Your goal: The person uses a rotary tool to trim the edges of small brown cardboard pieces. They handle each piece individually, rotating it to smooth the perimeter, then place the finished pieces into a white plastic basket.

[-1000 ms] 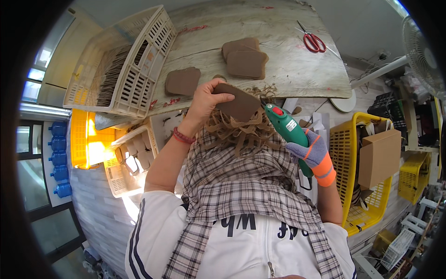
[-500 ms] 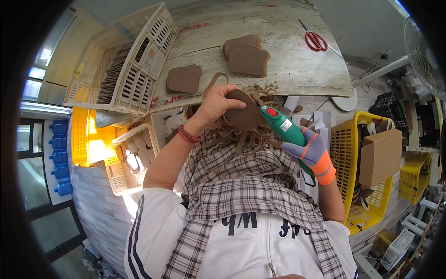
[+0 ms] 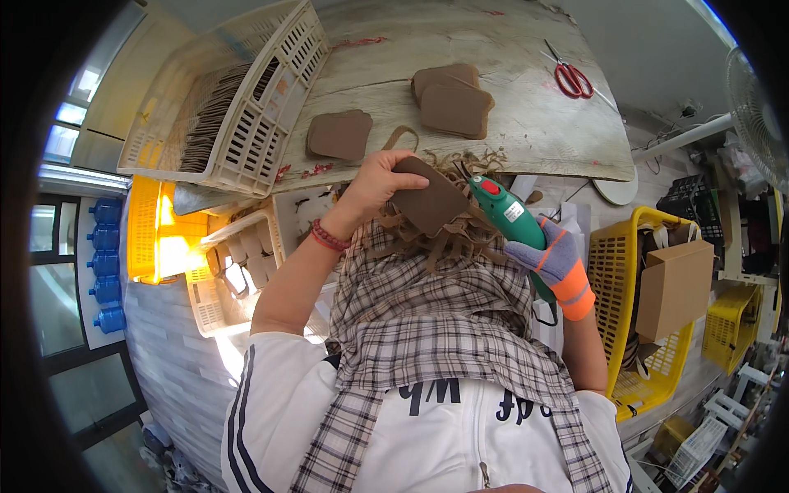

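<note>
My left hand [image 3: 378, 187] pinches a flat brown piece [image 3: 429, 200] between thumb and fingers, holding it tilted over my lap at the table's front edge. In a grey and orange glove, my right hand [image 3: 552, 261] wraps round green electric scissors [image 3: 511, 215] with a red switch. Their blades point up and left, close to the right edge of the piece but apparently apart from it. Curled brown trimmings [image 3: 450, 245] lie on my plaid apron beneath the piece, and more sit along the table edge.
On the table [image 3: 386, 62] lie a small stack of brown pieces [image 3: 339, 135], a larger stack [image 3: 454, 111] and red-handled scissors [image 3: 573, 80]. A cream crate [image 3: 261, 123] holds many brown pieces at the left. A yellow basket [image 3: 608, 279] with a cardboard box [image 3: 675, 289] stands at right.
The brown piece has turned in my left hand, showing a straighter, more angular outline. The electric scissors' blades have come away from its edge. The whole view has shifted slightly.
</note>
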The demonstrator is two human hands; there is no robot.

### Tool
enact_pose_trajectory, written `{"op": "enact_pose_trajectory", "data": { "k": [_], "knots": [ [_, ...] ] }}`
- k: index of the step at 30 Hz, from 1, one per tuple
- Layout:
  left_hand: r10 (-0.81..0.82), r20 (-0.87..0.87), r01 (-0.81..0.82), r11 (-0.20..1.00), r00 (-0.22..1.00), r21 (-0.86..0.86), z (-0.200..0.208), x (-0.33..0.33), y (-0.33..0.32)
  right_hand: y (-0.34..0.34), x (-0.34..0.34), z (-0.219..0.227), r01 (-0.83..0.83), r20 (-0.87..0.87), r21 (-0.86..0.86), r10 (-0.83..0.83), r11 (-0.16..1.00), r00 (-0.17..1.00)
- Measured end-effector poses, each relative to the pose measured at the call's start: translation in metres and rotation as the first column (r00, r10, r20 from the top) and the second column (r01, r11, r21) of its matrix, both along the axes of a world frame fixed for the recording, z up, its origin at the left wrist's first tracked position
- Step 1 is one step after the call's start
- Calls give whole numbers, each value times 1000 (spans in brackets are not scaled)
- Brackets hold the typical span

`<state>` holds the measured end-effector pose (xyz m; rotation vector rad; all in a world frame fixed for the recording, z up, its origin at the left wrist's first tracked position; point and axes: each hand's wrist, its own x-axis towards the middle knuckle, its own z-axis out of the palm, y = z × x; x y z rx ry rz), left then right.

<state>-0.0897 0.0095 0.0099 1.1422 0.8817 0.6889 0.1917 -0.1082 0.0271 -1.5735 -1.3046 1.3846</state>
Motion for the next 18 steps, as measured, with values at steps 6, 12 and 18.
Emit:
{"op": "enact_pose_trajectory", "data": {
  "k": [6,12,18],
  "knots": [
    [124,44,-125,992,991,33,5,-14,4,-7,3,-5,-61,69,30,59,998,996],
    [33,-12,-32,998,999,53,0,-10,5,-2,-3,-3,-133,169,98,115,986,979],
    [8,-42,-8,1000,999,19,-1,-2,-2,7,-20,9,-105,42,-1,105,994,994]
  ]
}}
